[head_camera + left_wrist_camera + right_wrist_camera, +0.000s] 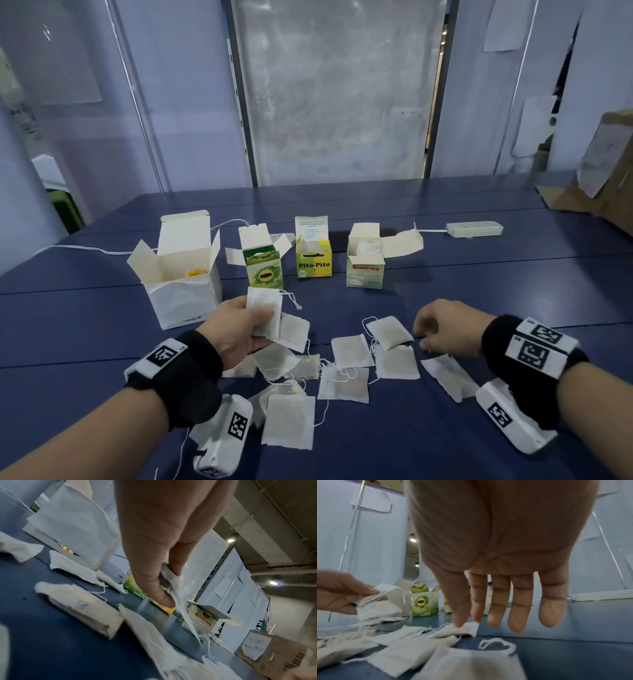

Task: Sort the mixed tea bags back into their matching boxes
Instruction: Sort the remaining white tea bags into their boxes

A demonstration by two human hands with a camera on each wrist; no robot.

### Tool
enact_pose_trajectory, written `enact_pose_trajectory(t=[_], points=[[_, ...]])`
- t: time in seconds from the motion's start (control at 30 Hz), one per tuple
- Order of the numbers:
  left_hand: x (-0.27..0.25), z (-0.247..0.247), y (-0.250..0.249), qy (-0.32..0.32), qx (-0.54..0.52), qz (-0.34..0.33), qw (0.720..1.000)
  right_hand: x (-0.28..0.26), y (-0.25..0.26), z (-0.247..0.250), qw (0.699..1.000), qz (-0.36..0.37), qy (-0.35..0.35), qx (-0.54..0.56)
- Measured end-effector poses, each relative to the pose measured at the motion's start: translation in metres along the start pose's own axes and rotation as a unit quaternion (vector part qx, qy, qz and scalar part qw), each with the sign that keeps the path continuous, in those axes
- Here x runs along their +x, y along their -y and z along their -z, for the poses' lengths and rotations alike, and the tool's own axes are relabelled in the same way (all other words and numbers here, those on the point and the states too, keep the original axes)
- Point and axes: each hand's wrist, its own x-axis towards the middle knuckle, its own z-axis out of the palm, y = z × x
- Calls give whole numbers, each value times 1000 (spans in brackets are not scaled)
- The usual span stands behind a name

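Four open boxes stand in a row on the blue table [479, 291]: a plain white box [181, 274], a green box [265, 272], a yellow Pito-Pito box [313, 260] and a Sambong box [364, 269]. Several loose white tea bags [351, 353] lie scattered in front of them. My left hand [263, 323] grips a tea bag [263, 310] between thumb and fingers, just in front of the green box; the pinch also shows in the left wrist view [178, 599]. My right hand [424, 334] hovers empty over the right side of the pile, its fingers [518, 612] hanging relaxed.
A white power strip [474, 229] lies behind the Sambong box, and a white cable [85, 248] runs off to the left. A cardboard box [606, 178] sits at the table's far right corner. Glass panels close off the back.
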Motion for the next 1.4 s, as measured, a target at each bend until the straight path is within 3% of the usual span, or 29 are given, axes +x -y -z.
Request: enact_pose_trajectory(t=[0.17, 0.3, 0.57, 0.77, 0.83, 0.97, 1.17, 1.23, 1.3, 1.4], points=[[1, -1, 0, 0, 7, 5, 1000, -23, -21, -5, 994, -51, 81, -52], [-1, -10, -2, 17, 14, 1, 1000, -27, -12, -17, 994, -71, 77, -16], [-16, -13, -3, 23, 45, -1, 999, -36, -9, -15, 976, -16, 15, 216], [-27, -1, -6, 16, 146, -52, 988, -35, 27, 2, 977, 65, -22, 200], [-32, -2, -7, 41, 152, -47, 986, -34, 47, 3, 960, 102, -13, 260], [-45, -15, -5, 126, 80, -12, 989, -26, 97, -5, 874, 122, 12, 470], [-56, -17, -1, 197, -20, 51, 979, -7, 137, -26, 850, 69, -38, 521], [-59, -11, 0, 224, -23, 43, 973, -4, 142, -31, 837, 56, -40, 543], [-62, -5, 2, 238, -4, 19, 971, -2, 147, -35, 840, 54, -46, 538], [-62, 1, 4, 228, 13, 9, 974, 1, 151, -37, 891, 66, -49, 447]])
